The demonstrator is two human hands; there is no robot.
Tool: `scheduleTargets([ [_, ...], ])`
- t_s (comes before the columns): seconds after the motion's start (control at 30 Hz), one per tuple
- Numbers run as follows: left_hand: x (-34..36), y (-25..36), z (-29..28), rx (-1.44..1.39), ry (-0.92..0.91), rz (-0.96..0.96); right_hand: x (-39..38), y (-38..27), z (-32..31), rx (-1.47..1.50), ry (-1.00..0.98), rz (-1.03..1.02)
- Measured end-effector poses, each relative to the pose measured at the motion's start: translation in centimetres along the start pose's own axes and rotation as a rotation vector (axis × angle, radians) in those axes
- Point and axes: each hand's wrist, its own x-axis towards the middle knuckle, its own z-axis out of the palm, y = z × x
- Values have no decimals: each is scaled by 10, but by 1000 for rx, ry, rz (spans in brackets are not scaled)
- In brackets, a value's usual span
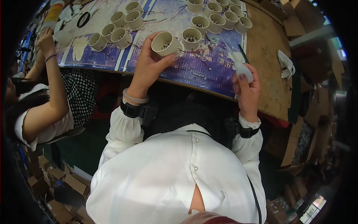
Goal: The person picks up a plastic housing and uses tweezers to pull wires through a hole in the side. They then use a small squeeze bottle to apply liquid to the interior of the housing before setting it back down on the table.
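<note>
My left hand (146,64) grips a cream-coloured round plastic cup-shaped housing (172,50), its open side tilted so that small metal parts show inside. My right hand (247,86) is closed around a small translucent white squeeze bottle (243,69) with a long thin nozzle slanting up and to the left. Just beyond that bottle is a dark thin stick (243,53); whether my fingers touch it I cannot tell. Close to the held housing, another cream housing (191,45) stands on the table with metal parts inside and thin wires beside it.
Several similar housings (217,23) stand in groups on the table's printed covering (179,76), with loose wires among them. A black ring (83,19) lies at the far left. At the right is crumpled white tissue (286,64). A co-worker's arm (56,80) reaches in from the left.
</note>
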Motion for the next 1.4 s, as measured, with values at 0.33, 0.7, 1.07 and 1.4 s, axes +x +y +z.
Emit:
scheduleTargets([
  [0.33, 1, -3, 0, -63, -52, -49, -9, -1, 11, -150, 111, -192],
  [0.7, -3, 1, 7, -96, -115, -19, -15, 3, 2, -87, 190, -184],
  [1.07, -5, 5, 13, -114, -108, 8, -18, -3, 12, -179, 195, -298],
  [1.4, -7, 4, 13, -66, -108, 41, -20, -4, 12, -211, 155, -302],
])
